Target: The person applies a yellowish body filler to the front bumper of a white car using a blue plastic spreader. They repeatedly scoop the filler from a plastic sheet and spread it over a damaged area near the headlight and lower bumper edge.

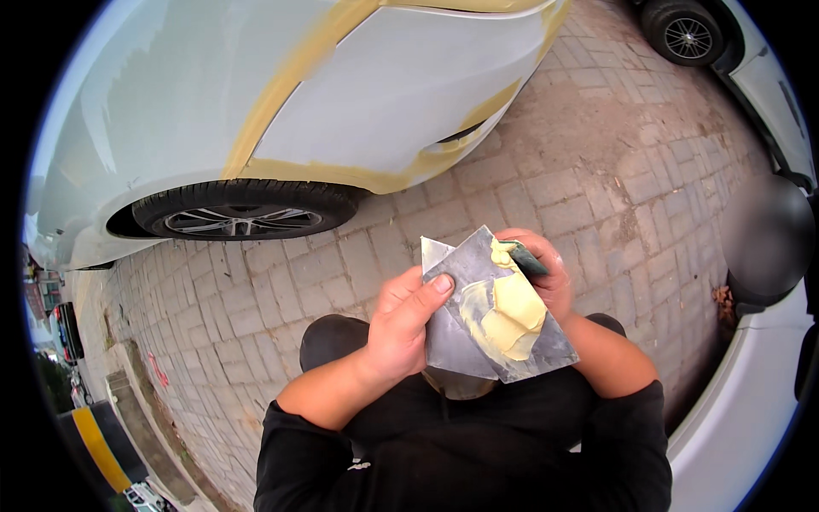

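Note:
My left hand [401,320] is closed on two overlapping thin grey metal sheets [444,337], its thumb pressed flat on the top one. A thick lump of pale yellow putty [514,317] lies on the upper sheet, with thinner smears around it. My right hand [553,275] is closed round a small dark green putty scraper [526,260] at the far right edge of the sheets. Yellow putty clings beside the scraper's edge. Most of the right fingers and part of the scraper are hidden.
Ahead stands a pale car [367,102] with yellow putty bands [286,85] along its bumper seams and a black wheel [243,209] at left. Another car's wheel [685,34] is far right; a white car body [742,410] is close right. Block paving [299,282] lies underneath.

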The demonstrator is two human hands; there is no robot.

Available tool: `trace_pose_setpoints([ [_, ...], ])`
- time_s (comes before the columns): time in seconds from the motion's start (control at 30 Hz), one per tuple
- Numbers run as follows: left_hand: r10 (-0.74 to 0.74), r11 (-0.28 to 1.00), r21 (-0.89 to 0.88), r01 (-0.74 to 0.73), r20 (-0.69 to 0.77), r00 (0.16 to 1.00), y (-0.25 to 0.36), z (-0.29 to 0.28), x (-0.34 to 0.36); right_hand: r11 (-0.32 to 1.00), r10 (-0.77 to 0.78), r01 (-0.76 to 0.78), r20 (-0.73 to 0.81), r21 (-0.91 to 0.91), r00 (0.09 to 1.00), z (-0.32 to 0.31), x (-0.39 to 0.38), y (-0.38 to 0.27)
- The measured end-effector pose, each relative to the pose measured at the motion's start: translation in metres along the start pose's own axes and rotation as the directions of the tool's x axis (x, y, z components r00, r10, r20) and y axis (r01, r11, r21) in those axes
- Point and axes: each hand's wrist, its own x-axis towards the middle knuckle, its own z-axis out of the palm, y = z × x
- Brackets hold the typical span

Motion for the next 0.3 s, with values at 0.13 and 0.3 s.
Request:
trace_pose_setpoints([
  [0.13, -0.134, 0.991, 0.045, 0.13, 0.13, 0.982, 0.005, 0.0, 0.0, 0.962, 0.225, -0.232, 0.062, 0.143, 0.972, -0.003, 0.001, -0.003],
  [0.3, -0.036, 0.996, -0.076, 0.041, 0.059, 0.998, 0.016, -0.009, -0.001, 0.987, -0.018, 0.02, -0.016, 0.16, 1.0, -0.024, 0.016, 0.014],
])
